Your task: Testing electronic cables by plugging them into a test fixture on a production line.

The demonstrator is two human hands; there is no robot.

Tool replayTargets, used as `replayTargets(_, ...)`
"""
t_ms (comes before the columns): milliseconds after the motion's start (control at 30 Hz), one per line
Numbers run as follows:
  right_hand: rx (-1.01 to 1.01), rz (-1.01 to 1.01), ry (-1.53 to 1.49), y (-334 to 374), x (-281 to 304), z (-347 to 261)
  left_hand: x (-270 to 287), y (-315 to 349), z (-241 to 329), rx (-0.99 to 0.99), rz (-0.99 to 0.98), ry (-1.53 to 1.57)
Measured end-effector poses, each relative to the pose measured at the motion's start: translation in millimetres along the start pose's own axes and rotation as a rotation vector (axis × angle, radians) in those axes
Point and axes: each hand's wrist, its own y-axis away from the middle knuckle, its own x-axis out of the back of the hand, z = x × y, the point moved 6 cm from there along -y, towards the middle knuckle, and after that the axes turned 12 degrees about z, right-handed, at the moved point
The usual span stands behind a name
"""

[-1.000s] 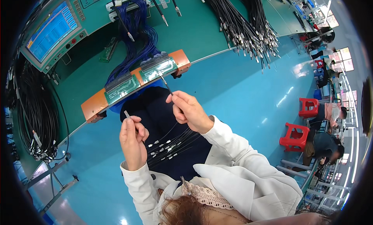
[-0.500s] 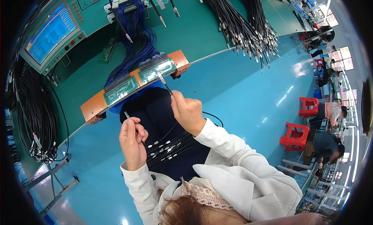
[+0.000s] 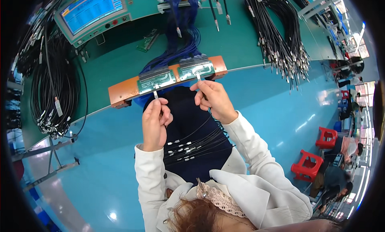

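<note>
My left hand pinches a black cable by its silver connector, whose tip is at the front edge of the left green circuit board. Whether it is seated cannot be made out. My right hand is closed on a second cable connector, which meets the front of the right circuit board. Both boards are mounted on an orange-brown bar along the table edge. Dark blue wires run back from the boards. Several black cables with light connectors lie across my lap.
A tester with a lit screen stands at the back left. Black cable bundles hang over the table edge at left and right. A loose green board lies behind the bar. Red stools stand on the blue floor.
My left hand has lifted its connector forward to the left board's edge. My right hand has closed up toward the right board. The view has shifted, so the bench appears farther right.
</note>
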Motion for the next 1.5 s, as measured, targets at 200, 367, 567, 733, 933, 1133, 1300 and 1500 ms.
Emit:
replayTargets(200,-0.002,-0.001,0.009,-2,-1,0,-8,-5,-5,0.147,-0.109,0.158)
replayTargets(367,0.002,-0.007,0.020,-3,-1,-1,-10,-9,-8,0.220,-0.154,0.267)
replayTargets(567,0.017,-0.013,0.015,-1,-1,-2,-8,-10,-10,0.220,-0.163,0.349)
replayTargets(733,0.004,0.009,-0.011,-3,1,0,-15,-13,-12,0.179,-0.129,0.303)
replayTargets(933,-0.017,-0.014,-0.143,-11,-5,3,-15,-17,-2,0.076,-0.058,0.193)
replayTargets(1133,0.078,-0.052,-0.143,-11,-5,0,-5,-24,-10,0.036,-0.072,0.230)
replayTargets(1300,0.216,0.017,0.378,6,2,-16,30,-5,30,-0.168,0.070,-0.423)
replayTargets(1500,0.597,0.164,0.554,56,47,-48,154,70,228,-1.181,0.821,-0.720)
